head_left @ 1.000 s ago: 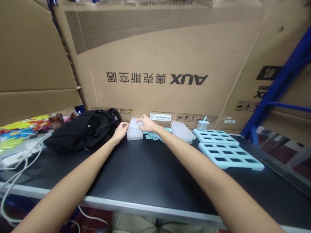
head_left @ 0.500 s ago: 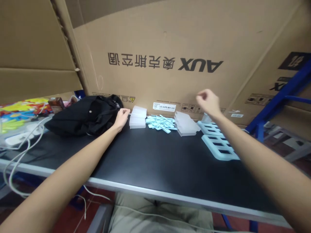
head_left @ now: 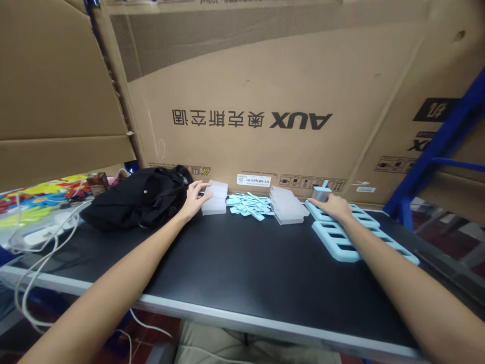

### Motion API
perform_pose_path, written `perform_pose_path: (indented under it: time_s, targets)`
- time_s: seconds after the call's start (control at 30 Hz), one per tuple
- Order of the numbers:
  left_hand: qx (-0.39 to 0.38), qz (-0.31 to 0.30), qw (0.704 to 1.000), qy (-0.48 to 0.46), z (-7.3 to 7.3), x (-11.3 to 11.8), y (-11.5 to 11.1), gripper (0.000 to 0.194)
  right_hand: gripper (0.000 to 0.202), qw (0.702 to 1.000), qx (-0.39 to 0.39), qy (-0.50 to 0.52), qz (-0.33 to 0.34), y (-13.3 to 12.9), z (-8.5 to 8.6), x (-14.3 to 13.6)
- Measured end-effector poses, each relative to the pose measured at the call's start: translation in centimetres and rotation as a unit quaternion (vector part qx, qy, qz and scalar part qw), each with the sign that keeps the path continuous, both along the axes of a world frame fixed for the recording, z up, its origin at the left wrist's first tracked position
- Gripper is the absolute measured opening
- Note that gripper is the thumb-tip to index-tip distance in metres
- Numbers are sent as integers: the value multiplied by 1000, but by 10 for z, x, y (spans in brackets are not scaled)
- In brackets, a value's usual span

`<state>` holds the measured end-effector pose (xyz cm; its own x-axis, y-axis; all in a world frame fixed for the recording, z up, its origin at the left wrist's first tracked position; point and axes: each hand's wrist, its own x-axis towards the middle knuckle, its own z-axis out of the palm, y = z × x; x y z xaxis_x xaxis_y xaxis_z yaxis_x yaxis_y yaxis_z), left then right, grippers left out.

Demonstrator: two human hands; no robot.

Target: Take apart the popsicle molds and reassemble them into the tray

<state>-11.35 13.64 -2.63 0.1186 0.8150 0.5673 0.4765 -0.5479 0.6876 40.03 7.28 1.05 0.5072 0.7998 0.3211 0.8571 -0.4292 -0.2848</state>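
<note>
My left hand (head_left: 195, 200) is at the left stack of frosted plastic sleeves (head_left: 214, 205), thumb and fingers apart, its fingertips against the stack's left edge. On the right, my right hand (head_left: 333, 206) is closed about the lower part of a translucent popsicle mold (head_left: 321, 194), with the far fingers hidden. A light blue lid and upright stick top that mold. Beneath the hand lies a light blue rack (head_left: 341, 253) with rows of rectangular openings. A pile of light blue sticks (head_left: 250, 206) and a second frosted stack (head_left: 287, 205) lie between my hands.
A black cloth bag (head_left: 132, 199) lies left of the stacks. Farther left are white cables (head_left: 56, 247) and colourful pieces (head_left: 41, 199). A large cardboard box (head_left: 246, 71) stands behind the black table (head_left: 235, 268). Blue metal framing (head_left: 435, 141) rises at right.
My right hand has come down from the air to the popsicle mold. The left hand's fingers have spread and moved right to the frosted stack. The view has tilted up slightly.
</note>
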Motion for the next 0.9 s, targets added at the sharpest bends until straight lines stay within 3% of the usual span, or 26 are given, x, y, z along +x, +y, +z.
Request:
perform_pose_path:
  time_s: [0.13,0.2,0.33,0.43,0.57,0.63,0.73,0.9]
  targets:
    - [-19,-6,1000,11,0,2,-1,38,75,996,-46,-74,5,5,-6,-1]
    - [-18,2,1000,7,1,2,-2,35,73,997,-61,-53,20,4,-5,-4]
    - [-12,7,1000,-1,2,3,-4,32,74,999,-32,0,-12,1,1,-9]
    - [-8,22,1000,-11,1,2,-1,31,70,999,-20,32,-17,1,14,-8]
    - [0,26,999,-34,-2,-1,6,29,57,999,-14,33,20,6,49,-12]
    - [0,24,999,-40,-4,-2,9,29,47,996,-29,-5,79,12,68,-28]
    - [-5,32,999,-30,-6,-3,12,28,40,978,-74,-102,164,21,92,-74]
    - [-4,36,999,-21,-7,-3,12,28,56,939,-161,-210,221,30,113,-154]
